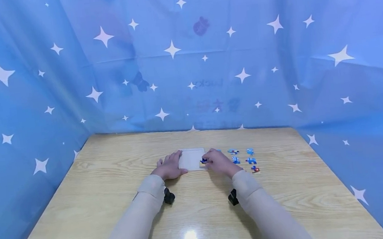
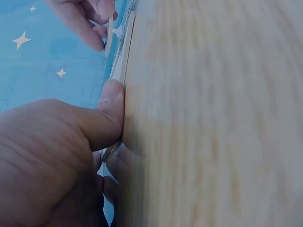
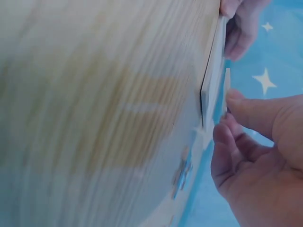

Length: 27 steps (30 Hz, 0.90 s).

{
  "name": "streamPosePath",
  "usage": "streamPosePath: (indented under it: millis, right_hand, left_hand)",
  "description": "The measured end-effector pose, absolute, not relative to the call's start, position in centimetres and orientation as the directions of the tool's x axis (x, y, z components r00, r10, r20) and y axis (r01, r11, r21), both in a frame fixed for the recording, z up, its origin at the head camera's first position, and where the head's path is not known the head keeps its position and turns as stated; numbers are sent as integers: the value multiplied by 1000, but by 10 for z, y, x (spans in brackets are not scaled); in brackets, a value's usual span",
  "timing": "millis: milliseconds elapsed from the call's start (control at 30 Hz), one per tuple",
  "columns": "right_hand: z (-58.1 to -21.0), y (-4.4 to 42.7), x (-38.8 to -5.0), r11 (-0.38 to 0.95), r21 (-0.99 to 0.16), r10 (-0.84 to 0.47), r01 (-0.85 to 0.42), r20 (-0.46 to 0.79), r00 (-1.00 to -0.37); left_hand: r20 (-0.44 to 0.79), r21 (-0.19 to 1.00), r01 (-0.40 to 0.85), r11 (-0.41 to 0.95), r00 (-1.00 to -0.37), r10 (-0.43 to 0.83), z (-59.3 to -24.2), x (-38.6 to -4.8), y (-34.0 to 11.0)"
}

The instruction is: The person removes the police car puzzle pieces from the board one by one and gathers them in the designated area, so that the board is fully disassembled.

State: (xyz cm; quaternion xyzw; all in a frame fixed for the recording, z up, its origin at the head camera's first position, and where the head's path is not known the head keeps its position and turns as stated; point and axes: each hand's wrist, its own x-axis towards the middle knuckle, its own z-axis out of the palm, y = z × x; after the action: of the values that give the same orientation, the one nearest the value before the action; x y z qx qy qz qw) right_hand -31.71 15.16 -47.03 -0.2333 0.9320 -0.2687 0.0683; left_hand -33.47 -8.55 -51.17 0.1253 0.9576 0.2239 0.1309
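A flat white puzzle board (image 1: pixel 190 159) lies on the table between the two hands. The left hand (image 1: pixel 170 166) grips its left side; in the left wrist view the thumb (image 2: pixel 111 106) presses against the board's edge. Over the board's right part, the right hand (image 1: pixel 219 162) pinches a dark blue and yellow jigsaw piece (image 1: pixel 203 161) between thumb and fingers. The right wrist view shows this piece (image 3: pixel 227 87) edge-on, held tilted above the board (image 3: pixel 214 75). Its printed face is hidden there.
Several loose blue jigsaw pieces (image 1: pixel 251 160) lie to the right of the board, some partly hidden by the right hand. The wooden table (image 1: pixel 116 205) reaches back to a blue curtain (image 1: pixel 186 65) with white stars.
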Motion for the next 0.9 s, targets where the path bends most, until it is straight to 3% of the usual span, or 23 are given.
streamPosePath:
  millis: [900]
  right_hand:
    - [-465, 193, -302, 778, -477, -458, -408, 12, -889]
  left_hand:
    - [-177, 487, 211, 847, -927, 332, -512, -334, -89]
